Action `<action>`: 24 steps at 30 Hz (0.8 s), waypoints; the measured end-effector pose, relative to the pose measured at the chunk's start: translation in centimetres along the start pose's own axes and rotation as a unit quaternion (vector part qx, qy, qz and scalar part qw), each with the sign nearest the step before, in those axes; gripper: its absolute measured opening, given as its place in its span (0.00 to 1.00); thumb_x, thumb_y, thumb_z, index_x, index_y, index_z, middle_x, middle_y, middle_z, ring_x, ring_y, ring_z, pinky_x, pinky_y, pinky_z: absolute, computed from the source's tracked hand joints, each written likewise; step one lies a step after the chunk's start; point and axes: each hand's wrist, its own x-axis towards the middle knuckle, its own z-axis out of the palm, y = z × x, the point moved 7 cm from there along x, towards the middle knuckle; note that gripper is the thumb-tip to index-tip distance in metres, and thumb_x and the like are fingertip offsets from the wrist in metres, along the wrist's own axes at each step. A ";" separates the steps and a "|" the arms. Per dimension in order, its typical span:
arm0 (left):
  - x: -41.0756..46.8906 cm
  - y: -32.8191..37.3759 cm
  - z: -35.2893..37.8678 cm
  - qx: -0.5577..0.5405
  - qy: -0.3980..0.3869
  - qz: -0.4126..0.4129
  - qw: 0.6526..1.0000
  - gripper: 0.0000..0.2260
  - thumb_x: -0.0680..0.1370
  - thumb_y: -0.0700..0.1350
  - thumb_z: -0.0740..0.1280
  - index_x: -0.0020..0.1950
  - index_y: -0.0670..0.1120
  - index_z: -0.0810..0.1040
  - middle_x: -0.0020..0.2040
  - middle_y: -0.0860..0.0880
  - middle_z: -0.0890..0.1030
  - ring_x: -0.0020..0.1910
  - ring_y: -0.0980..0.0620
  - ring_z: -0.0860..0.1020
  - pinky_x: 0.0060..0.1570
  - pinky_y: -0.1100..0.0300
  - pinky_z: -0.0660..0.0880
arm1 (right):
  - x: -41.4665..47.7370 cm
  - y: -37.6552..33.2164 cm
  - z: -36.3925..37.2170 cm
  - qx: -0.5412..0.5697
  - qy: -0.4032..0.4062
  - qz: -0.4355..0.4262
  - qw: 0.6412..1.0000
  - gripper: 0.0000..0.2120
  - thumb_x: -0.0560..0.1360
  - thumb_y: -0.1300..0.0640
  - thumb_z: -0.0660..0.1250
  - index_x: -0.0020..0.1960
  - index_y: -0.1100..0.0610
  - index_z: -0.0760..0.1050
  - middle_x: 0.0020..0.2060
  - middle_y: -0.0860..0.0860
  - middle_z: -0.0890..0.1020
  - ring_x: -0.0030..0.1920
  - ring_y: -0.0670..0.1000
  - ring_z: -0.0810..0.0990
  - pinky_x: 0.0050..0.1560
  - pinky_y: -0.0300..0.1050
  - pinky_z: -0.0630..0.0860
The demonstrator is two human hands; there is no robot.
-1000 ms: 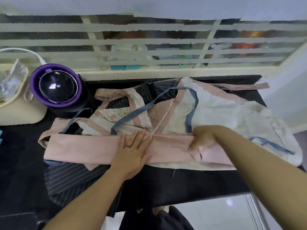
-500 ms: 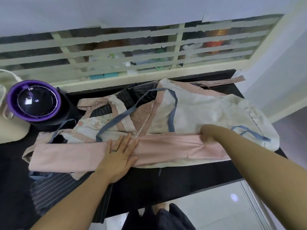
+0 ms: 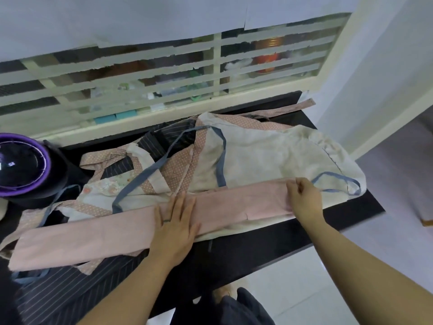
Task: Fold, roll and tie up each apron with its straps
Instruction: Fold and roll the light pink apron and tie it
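A pink apron [image 3: 98, 233] lies folded into a long narrow band across the front of the black table [image 3: 253, 245]. My left hand [image 3: 174, 225] presses flat on the band near its middle, fingers straight. My right hand [image 3: 304, 199] pinches the band's right end between thumb and fingers. Behind the band lie a cream apron [image 3: 269, 158] with blue straps [image 3: 150, 174], a pink dotted apron [image 3: 180, 170] and a dark pinstriped apron [image 3: 70, 289], all heaped together.
A black and purple round appliance [image 3: 21, 165] stands at the table's back left. A slatted window grille [image 3: 164, 73] runs along the back. The table's front edge drops to a white tiled floor [image 3: 304, 289]. A wall corner [image 3: 375, 78] stands at the right.
My right hand slid rightward along the pink band to its right end and now pinches it. My left hand stays flat on the middle. The view shifted to the right.
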 end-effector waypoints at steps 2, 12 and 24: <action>0.0 -0.2 0.3 -0.005 -0.021 -0.006 1.000 0.36 0.69 0.69 0.27 0.73 0.53 0.29 0.74 0.53 0.29 0.73 0.55 0.30 0.70 0.46 0.31 | 0.1 -1.0 -0.2 -0.036 0.012 -0.044 0.998 0.12 0.81 0.57 0.57 0.59 0.61 0.74 0.41 0.58 0.78 0.43 0.60 0.76 0.40 0.47 0.67; 0.0 -0.2 0.2 -0.003 -0.052 -0.008 0.999 0.48 0.60 0.78 0.25 0.74 0.51 0.30 0.75 0.52 0.30 0.74 0.53 0.30 0.70 0.43 0.31 | 0.9 -0.2 0.7 -0.153 0.007 -0.097 0.983 0.15 0.81 0.50 0.57 0.64 0.54 0.73 0.43 0.61 0.82 0.45 0.64 0.78 0.40 0.50 0.71; 0.1 0.1 0.0 0.003 -0.074 -0.030 0.997 0.46 0.57 0.76 0.21 0.69 0.52 0.24 0.73 0.52 0.26 0.72 0.54 0.26 0.69 0.41 0.31 | -11.9 -9.1 10.9 -0.220 -0.175 -0.533 0.798 0.25 0.82 0.46 0.49 0.70 0.60 0.69 0.69 0.56 0.72 0.71 0.56 0.66 0.71 0.55 0.55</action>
